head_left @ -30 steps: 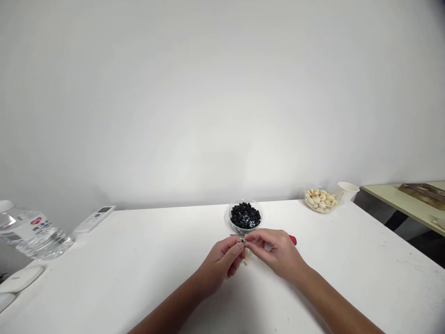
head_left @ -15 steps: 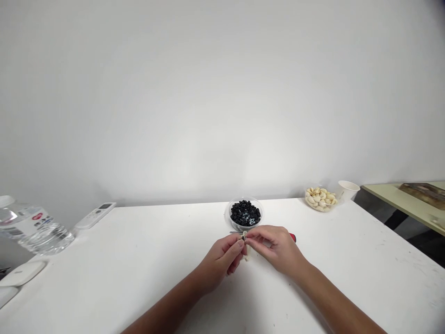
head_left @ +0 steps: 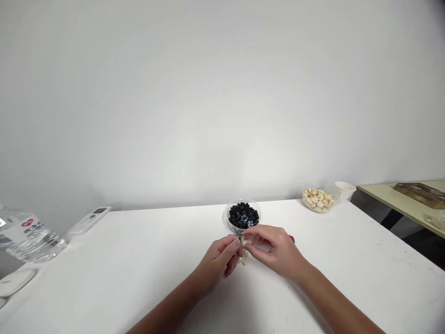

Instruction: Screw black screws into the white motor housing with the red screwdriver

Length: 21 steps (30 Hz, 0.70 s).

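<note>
My left hand (head_left: pixel 219 264) and my right hand (head_left: pixel 278 253) meet low over the white table (head_left: pixel 365 260), just in front of a clear bowl (head_left: pixel 226 218) of small black pieces (head_left: pixel 243 215). Between my fingers is a pale, garlic-like clove (head_left: pixel 244 256), partly hidden, and my left fingers seem to pinch it. A thin metal tool with a red handle (head_left: pixel 291 239) runs behind my right hand, which appears to grip it. Its metal tip (head_left: pixel 234 236) shows near my left fingers.
A clear bowl of pale cloves or nuts (head_left: pixel 317 200) and a white paper cup (head_left: pixel 344 191) stand at the table's far right. A water bottle (head_left: pixel 31 241), a white remote (head_left: pixel 88 220) and a round white device (head_left: pixel 15 282) lie left. A side table (head_left: pixel 392 197) holds a brown board (head_left: pixel 415 194).
The whole scene has shifted slightly left in view. My hands have drawn closer around the pale clove, and the metal tip now lies against it.
</note>
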Tool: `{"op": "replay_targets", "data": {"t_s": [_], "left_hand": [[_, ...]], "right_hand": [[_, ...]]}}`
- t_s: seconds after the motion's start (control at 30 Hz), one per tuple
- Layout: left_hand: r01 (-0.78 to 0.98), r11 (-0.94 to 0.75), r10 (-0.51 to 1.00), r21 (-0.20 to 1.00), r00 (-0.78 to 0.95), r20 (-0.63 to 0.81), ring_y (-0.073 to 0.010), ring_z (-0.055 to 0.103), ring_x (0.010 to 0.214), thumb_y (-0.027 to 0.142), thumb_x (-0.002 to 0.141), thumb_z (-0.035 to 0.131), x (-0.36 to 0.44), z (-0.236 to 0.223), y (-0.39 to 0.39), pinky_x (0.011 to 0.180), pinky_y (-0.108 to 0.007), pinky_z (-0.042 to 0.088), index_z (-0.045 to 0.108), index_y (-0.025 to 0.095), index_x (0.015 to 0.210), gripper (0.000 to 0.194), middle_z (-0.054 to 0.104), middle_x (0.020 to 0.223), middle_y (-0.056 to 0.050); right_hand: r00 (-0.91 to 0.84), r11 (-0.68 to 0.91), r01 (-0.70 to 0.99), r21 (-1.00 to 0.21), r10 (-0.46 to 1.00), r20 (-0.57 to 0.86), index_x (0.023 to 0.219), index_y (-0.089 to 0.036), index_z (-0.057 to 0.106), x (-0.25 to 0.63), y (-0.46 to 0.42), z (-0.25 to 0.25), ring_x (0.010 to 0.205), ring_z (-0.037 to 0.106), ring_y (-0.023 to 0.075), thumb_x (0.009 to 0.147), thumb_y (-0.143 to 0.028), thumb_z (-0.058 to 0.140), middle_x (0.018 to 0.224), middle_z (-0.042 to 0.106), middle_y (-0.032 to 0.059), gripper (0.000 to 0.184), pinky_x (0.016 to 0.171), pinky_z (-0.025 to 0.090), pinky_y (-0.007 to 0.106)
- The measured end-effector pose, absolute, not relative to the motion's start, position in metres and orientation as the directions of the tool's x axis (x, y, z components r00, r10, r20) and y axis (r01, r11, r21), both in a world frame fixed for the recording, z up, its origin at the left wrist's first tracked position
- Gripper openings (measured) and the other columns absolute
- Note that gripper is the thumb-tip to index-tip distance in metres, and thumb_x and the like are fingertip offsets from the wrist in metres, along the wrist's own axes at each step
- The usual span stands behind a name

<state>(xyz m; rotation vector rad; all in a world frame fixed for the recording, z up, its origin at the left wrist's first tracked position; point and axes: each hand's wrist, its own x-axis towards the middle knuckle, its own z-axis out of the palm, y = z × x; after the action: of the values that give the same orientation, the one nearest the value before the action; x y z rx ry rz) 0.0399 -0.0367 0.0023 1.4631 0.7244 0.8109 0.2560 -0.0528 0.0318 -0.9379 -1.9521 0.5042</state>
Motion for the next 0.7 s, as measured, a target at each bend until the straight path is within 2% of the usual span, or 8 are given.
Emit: {"op": "replay_targets", "data": {"t_s": [0.13,0.5,0.7], "left_hand": [[-0.014,-0.048,0.824,0.999,0.565,0.048,-0.0093,0.035,0.047,0.048,0.105,0.046,0.041,0.0029,-0.0376,0.049,-0.023,0.028,0.057,0.016,0.085,0.039,0.044,0.053,0.005],[0.046,-0.103,0.82,0.994,0.569,0.058,-0.0096,0.035,0.05,0.053,0.105,0.045,0.0392,0.0029,-0.04,0.05,-0.023,0.029,0.055,0.017,0.088,0.042,0.041,0.056,0.006],[0.079,-0.135,0.808,0.988,0.585,0.064,-0.0099,0.036,0.051,0.054,0.106,0.044,0.0389,0.0044,-0.0422,0.051,-0.023,0.029,0.054,0.018,0.089,0.041,0.041,0.058,0.006]], "right_hand": [[-0.325,0.661,0.413,-0.626,0.749,0.577,0.102,-0.023,0.072,0.2547,-0.0522,0.0287,0.078,0.07,0.017,0.097,-0.021,0.064,0.091,0.076,0.0028,0.01,0.071,0.056,0.029],[-0.37,0.702,0.429,-0.568,0.71,0.599,0.103,-0.024,0.072,0.2555,-0.0534,0.0343,0.08,0.07,0.0173,0.099,-0.021,0.064,0.094,0.077,0.0018,0.01,0.074,0.055,0.031],[-0.374,0.655,0.45,-0.608,0.756,0.538,0.1,-0.024,0.071,0.2551,-0.055,0.0332,0.077,0.067,0.0164,0.1,-0.021,0.06,0.09,0.075,0.0007,0.012,0.071,0.051,0.03]]}}
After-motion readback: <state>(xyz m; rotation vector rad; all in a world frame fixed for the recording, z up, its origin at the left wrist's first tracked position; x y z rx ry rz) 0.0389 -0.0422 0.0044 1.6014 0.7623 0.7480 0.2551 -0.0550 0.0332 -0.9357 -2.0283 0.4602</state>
